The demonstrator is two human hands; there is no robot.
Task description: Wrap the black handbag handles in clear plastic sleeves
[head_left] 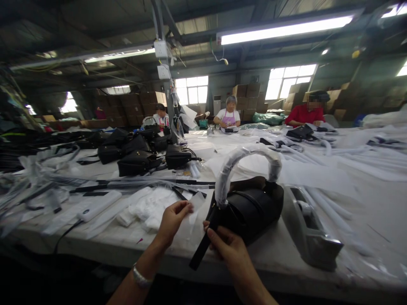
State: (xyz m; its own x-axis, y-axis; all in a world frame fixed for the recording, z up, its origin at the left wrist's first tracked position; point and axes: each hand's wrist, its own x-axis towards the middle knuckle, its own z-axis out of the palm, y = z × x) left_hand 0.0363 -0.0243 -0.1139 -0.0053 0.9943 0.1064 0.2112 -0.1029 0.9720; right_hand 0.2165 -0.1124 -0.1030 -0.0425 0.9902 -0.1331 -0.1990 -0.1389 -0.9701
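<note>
A black handbag (251, 209) rests on the table in front of me, its arched handle (225, 173) wrapped in clear plastic. With thumb and fingers, my right hand (230, 245) grips a flat black strap (202, 250) that hangs from the bag's near left end. Just left of the bag, my left hand (174, 218) is closed in a pinch at the edge of a thin translucent sheet (193, 218). My left wrist carries a silver watch or bracelet.
A grey tape dispenser (313, 231) stands right of the bag. Crumpled white wrapping (149, 209) and a white power strip (100, 205) lie at left. Several black bags (138, 163) sit farther back. Three people work across the table (378, 212), including one in a red top (305, 114).
</note>
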